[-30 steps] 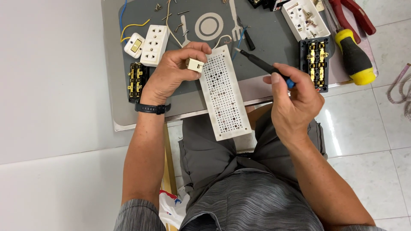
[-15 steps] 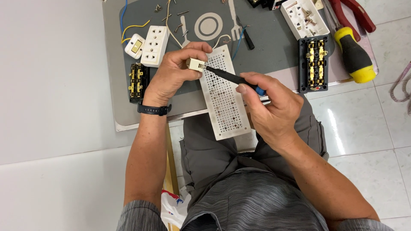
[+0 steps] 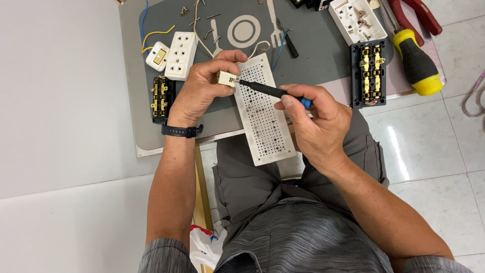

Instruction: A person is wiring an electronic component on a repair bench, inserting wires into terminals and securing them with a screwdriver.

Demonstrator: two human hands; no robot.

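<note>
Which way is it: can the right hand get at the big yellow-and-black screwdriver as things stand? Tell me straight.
Probably yes, but not freely. The right hand grips a slim screwdriver, so it is occupied. The yellow-and-black screwdriver lies uncovered on the mat to its right, and nothing stands between them.

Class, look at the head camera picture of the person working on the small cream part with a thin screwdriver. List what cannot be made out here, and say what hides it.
- Screwdriver tip: too small to see where it meets the small cream part.
- Screwdriver handle: mostly covered by the right hand.
- Cream part's underside: hidden by the left hand fingers.
- Red-handled pliers: cut off by the top edge.
- Perforated white plate: near end partly behind the right hand.
</note>
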